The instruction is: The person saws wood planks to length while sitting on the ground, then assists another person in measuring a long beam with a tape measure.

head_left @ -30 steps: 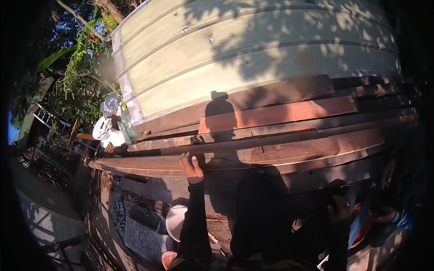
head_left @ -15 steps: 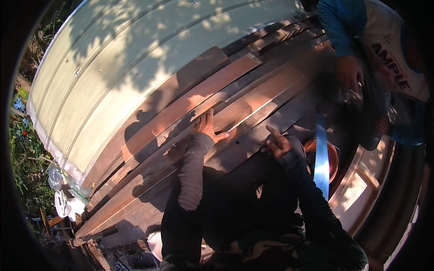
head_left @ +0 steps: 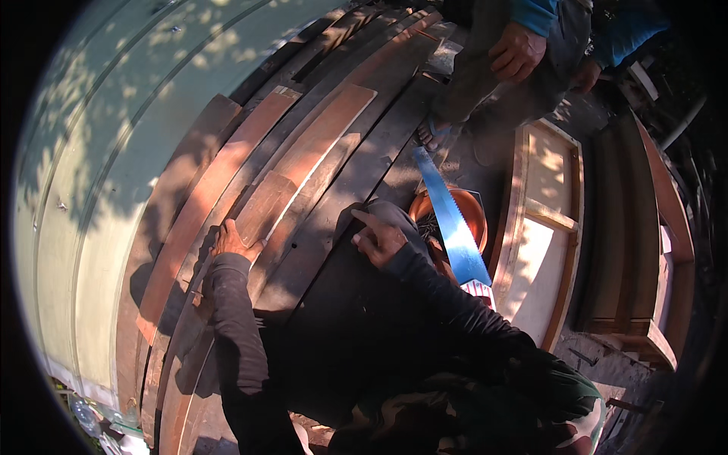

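My left hand (head_left: 236,244) grips the lower end of a short brown board (head_left: 262,208) lying on a row of long wooden planks (head_left: 193,212), its thumb apart from its fingers across the wood. My right hand (head_left: 379,239) holds nothing, index finger stretched out over my dark-clothed leg and the others loosely bent. Just right of it a blue-bladed handsaw (head_left: 447,212) with a striped handle leans across an orange bucket (head_left: 479,224) that has dark contents.
A co-worker (head_left: 553,38) in blue sleeves stands at the upper right in sandals, hands hanging. A pale ribbed panel (head_left: 76,189) fills the left. Wooden frames (head_left: 572,273) and a curved wooden piece (head_left: 637,227) lie at right. Plastic containers (head_left: 83,413) sit lower left.
My view has swung right, bringing the saw, frames and co-worker further in. My left hand stays on the boards; my right hand, earlier low and shadowed, now shows with index finger extended.
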`<state>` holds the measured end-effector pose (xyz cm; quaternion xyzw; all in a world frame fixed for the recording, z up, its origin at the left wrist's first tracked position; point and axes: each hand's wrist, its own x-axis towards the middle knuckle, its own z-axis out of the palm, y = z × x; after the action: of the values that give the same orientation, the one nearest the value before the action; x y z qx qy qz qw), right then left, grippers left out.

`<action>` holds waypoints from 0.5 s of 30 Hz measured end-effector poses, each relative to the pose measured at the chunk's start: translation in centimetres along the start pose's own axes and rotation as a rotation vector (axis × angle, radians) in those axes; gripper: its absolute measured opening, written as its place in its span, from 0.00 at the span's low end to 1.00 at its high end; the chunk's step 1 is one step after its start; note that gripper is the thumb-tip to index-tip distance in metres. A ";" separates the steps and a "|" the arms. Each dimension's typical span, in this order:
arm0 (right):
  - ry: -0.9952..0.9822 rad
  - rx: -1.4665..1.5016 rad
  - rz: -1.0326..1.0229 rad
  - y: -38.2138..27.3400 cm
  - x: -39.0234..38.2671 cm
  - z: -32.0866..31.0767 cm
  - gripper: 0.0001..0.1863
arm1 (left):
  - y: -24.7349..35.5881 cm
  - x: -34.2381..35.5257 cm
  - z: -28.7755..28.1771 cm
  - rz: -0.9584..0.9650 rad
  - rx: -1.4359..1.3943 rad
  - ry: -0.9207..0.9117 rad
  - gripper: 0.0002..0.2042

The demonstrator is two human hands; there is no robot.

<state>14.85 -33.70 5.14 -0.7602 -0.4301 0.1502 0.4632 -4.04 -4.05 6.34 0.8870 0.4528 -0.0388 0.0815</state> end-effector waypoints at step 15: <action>-0.259 -0.737 0.452 13.5 -32.3 -11.1 0.32 | 2.2 4.9 0.3 -0.024 -0.011 -0.079 0.55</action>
<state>9.92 -68.41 -5.72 -0.9241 -0.3326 0.1784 0.0593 0.64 -1.44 5.64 0.8790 0.4599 -0.0720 0.1038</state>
